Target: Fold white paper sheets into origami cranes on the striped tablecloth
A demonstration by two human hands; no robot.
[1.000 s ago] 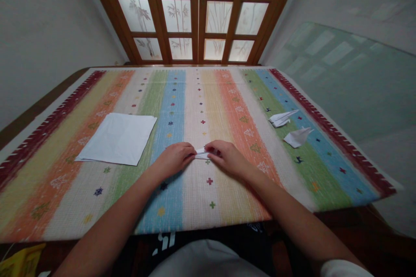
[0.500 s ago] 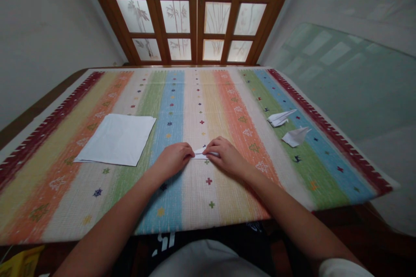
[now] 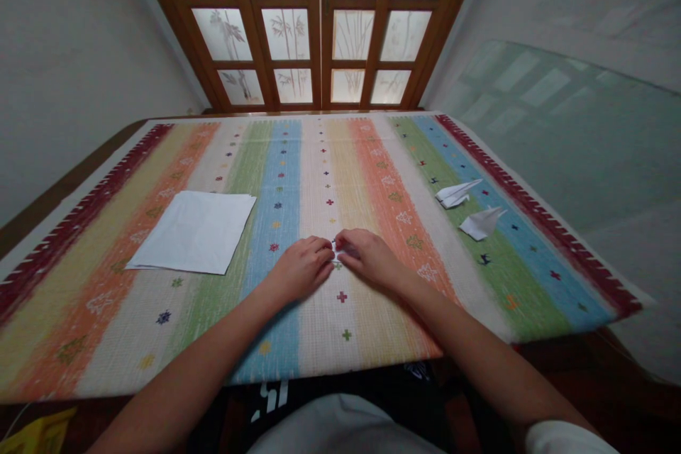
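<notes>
Two paper birds [image 3: 480, 224] look done, sheets [image 3: 194, 233] sit unfolded; right hand [image 3: 367, 255] pinches a folded piece [image 3: 335, 254], left hand [image 3: 304, 266] grip? Can't tell.

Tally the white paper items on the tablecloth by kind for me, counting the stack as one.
Paper stack: 1
Origami cranes: 2
Folded paper piece, mostly hidden by the left hand and right hand: 1
Total: 4
</notes>
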